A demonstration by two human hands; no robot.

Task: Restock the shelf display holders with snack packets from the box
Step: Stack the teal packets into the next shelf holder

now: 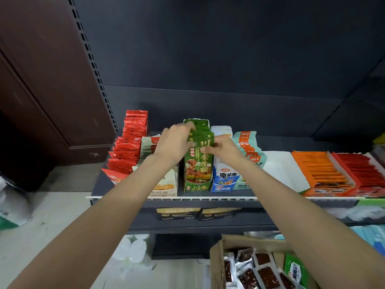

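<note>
A green display holder (196, 184) stands upright at the middle of the shelf (173, 198), filled with green snack packets (203, 140). My left hand (175, 142) grips the packets from the left at their top edge. My right hand (224, 148) pinches the same packets from the right. Both hands are above the holder's open top. At the bottom right, a cardboard box (216, 255) holds several dark brown packets (262, 274) in clear wrap and a green packet (294, 270).
Left of the green holder stand red packets (130, 144) and a beige holder (164, 184). To its right are a blue-and-white holder (225, 180), teal packets (248, 147), an orange tray (320, 172) and a red tray (362, 172). Black boxes (179, 213) sit on the lower shelf.
</note>
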